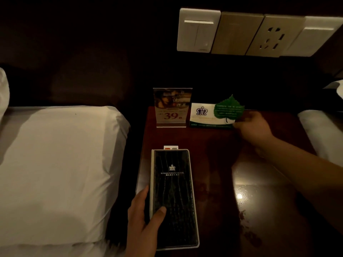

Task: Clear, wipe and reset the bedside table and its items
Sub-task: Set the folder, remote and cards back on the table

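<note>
A dark wooden bedside table [219, 160] stands between two beds. My left hand [143, 217] grips a black hotel folder [174, 197] at the table's front left, thumb on its cover. A small card [171, 147] peeks out past the folder's far end. At the back stands an acrylic sign holder [171, 108] showing "39". Beside it on the right is a white tent card [206, 115] with a green leaf-shaped card [229, 109] in front of it. My right hand [254, 128] pinches the leaf card's right edge.
A white-sheeted bed [55, 164] lies to the left and another bed [323, 130] to the right. A row of wall switches and a socket [259, 34] hangs above the table. The tabletop's right half is glossy with a light glare [239, 196].
</note>
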